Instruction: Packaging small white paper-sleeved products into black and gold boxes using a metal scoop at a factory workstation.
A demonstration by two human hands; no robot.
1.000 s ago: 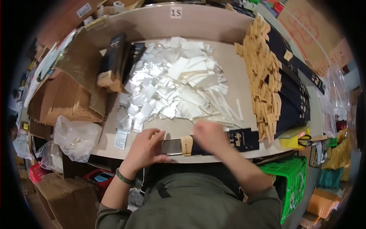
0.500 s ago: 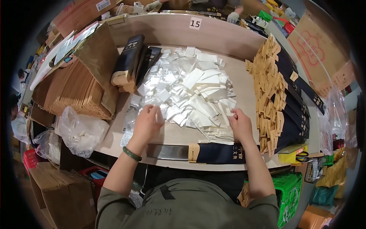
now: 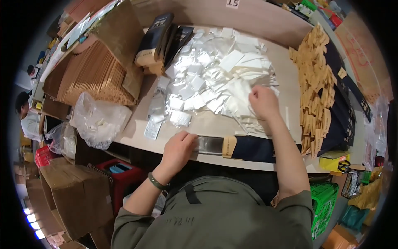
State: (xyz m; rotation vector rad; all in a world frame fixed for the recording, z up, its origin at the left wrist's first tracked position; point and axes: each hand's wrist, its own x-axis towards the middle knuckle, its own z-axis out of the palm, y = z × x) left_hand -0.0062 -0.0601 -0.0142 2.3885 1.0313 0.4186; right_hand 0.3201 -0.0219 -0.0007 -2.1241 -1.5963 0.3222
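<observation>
My left hand (image 3: pixel 179 149) is closed at the left end of a flat metal plate (image 3: pixel 209 145) along the table's front edge; whatever its fingers hold is hidden. A dark blue and tan paper sleeve (image 3: pixel 253 148) covers the plate's right part. Over a heap of white paper strips (image 3: pixel 248 96), my right hand (image 3: pixel 264 103) has its fingers curled in; anything inside them is out of sight. Small clear packets with white contents (image 3: pixel 192 85) lie on the heap's left side. A printed white slip (image 3: pixel 152 129) rests between them and the front edge.
An open carton (image 3: pixel 120 54) of stacked brown cardboard pieces stands left, with dark sleeves (image 3: pixel 154 39) beside it. A plastic bag (image 3: pixel 101 120) hangs at the left edge. Many tan and navy sleeves (image 3: pixel 317 91) pile up right, near a yellow holder with scissors (image 3: pixel 334 162).
The view has shifted. My left hand has come back from the packets to the metal plate's end. My right hand has moved left and inward over the white strips.
</observation>
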